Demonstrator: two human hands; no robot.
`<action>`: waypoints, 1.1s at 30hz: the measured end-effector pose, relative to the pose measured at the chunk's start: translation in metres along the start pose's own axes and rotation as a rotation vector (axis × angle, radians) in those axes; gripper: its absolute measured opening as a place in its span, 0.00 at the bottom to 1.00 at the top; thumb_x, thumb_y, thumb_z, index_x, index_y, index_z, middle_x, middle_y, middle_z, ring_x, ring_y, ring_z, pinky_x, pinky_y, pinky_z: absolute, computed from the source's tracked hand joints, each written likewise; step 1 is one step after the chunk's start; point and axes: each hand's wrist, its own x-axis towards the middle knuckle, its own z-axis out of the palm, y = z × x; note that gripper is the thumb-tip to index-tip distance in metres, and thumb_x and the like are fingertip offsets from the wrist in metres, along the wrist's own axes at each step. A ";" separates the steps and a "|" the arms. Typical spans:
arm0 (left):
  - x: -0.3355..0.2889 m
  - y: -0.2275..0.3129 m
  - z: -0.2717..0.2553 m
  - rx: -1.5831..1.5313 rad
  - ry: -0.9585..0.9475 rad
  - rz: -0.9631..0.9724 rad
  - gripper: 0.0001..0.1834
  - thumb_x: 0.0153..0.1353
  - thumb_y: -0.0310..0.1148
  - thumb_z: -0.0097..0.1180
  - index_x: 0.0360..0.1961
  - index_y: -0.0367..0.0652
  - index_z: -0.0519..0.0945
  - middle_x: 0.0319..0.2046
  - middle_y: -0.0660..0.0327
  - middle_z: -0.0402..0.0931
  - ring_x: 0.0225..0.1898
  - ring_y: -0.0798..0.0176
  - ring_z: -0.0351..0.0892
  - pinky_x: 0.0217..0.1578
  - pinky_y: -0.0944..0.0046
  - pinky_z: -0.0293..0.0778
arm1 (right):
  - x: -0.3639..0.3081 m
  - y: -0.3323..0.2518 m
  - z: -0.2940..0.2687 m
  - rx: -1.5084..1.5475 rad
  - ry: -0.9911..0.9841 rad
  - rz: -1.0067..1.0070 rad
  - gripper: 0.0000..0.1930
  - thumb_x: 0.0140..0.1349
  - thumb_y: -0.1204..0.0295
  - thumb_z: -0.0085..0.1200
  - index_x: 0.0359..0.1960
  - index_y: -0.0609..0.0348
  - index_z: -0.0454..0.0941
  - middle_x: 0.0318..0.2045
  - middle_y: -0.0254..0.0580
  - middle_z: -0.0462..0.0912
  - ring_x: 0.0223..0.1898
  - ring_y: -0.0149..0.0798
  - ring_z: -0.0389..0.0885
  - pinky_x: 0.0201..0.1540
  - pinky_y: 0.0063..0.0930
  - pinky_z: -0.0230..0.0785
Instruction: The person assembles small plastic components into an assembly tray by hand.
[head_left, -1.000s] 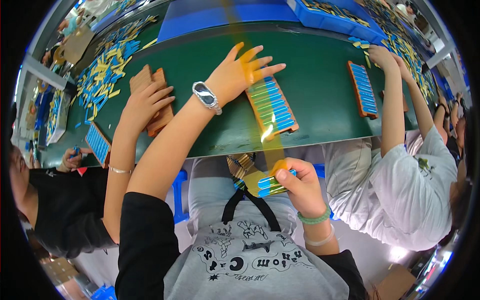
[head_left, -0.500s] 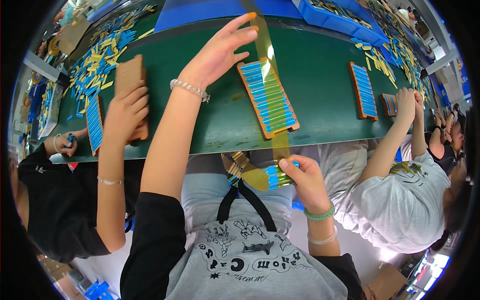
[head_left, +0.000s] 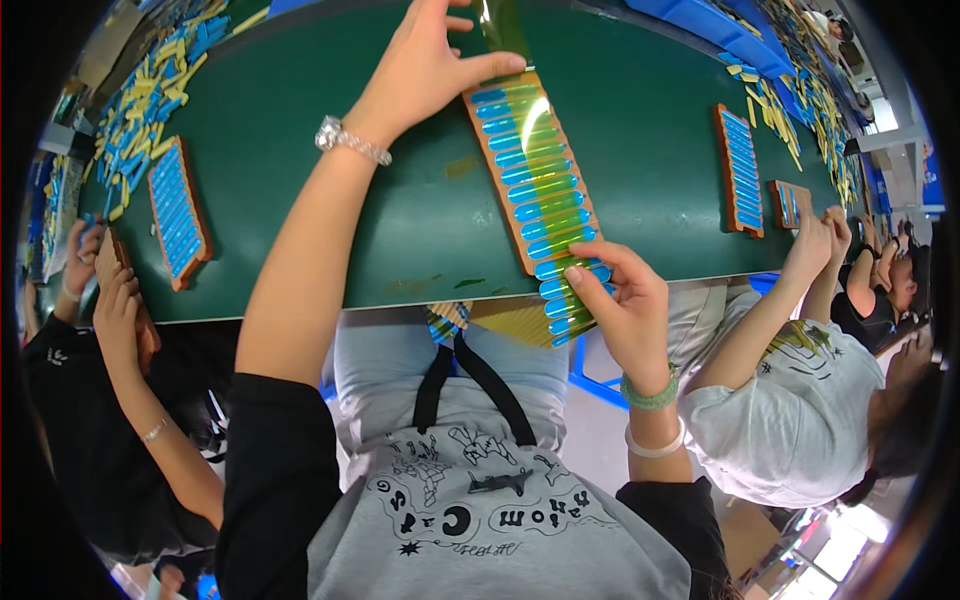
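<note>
Long blue pieces with rounded ends lie in a row across an orange slotted tray (head_left: 513,225), under a clear yellowish tape (head_left: 540,150). My left hand (head_left: 415,75) is at the tray's far end, its thumb stretched to the tape there and its fingers apart, partly cut off by the upper edge. At the near end my right hand (head_left: 635,315) pinches the taped strip of blue pieces (head_left: 560,308) between thumb and fingers. That strip hangs past the table's front edge. Below it, a yellowish taped length (head_left: 510,322) lies over my lap.
Green table (head_left: 400,220). Another filled tray (head_left: 180,215) lies to the left, near a heap of blue and yellow pieces (head_left: 150,110). On the right are a filled tray (head_left: 740,170), a smaller tray (head_left: 790,203) and a blue bin (head_left: 715,35). Co-workers sit on both sides.
My right hand has risen to the tray's near end, bringing the taped strip up. My left hand has shifted, its thumb now at the far end. The left co-worker's brown block has moved left and nearer.
</note>
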 end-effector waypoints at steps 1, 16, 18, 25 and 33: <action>-0.001 -0.002 0.000 -0.008 0.006 -0.019 0.69 0.46 0.37 0.77 0.77 0.48 0.36 0.58 0.43 0.66 0.55 0.49 0.73 0.51 0.53 0.75 | 0.002 -0.003 0.000 0.020 -0.030 0.042 0.13 0.64 0.80 0.60 0.50 0.69 0.79 0.42 0.41 0.84 0.42 0.26 0.82 0.44 0.19 0.75; -0.002 -0.014 0.004 0.058 0.032 0.072 0.67 0.46 0.37 0.76 0.77 0.51 0.39 0.55 0.45 0.68 0.48 0.54 0.75 0.46 0.59 0.76 | 0.006 -0.009 -0.007 -0.173 -0.076 0.119 0.13 0.65 0.79 0.60 0.51 0.64 0.83 0.33 0.34 0.81 0.34 0.20 0.76 0.33 0.14 0.68; -0.003 -0.014 0.005 0.054 0.030 0.064 0.67 0.46 0.38 0.76 0.77 0.51 0.39 0.55 0.45 0.68 0.48 0.53 0.75 0.46 0.59 0.76 | 0.006 -0.009 -0.006 -0.168 -0.072 0.118 0.13 0.65 0.79 0.60 0.51 0.64 0.83 0.33 0.34 0.81 0.34 0.20 0.76 0.33 0.14 0.68; -0.003 -0.012 0.004 0.067 0.027 0.065 0.66 0.47 0.38 0.76 0.77 0.52 0.38 0.54 0.44 0.69 0.48 0.53 0.74 0.47 0.58 0.76 | 0.006 -0.010 -0.004 -0.138 -0.061 0.120 0.13 0.65 0.78 0.60 0.51 0.64 0.83 0.34 0.35 0.82 0.34 0.20 0.77 0.33 0.14 0.68; -0.008 -0.013 0.004 -0.035 -0.025 0.031 0.65 0.51 0.34 0.73 0.77 0.54 0.34 0.55 0.39 0.71 0.41 0.52 0.83 0.41 0.58 0.79 | 0.009 -0.038 -0.010 -0.618 -0.174 0.062 0.16 0.60 0.72 0.64 0.51 0.56 0.85 0.35 0.41 0.82 0.29 0.30 0.76 0.29 0.25 0.66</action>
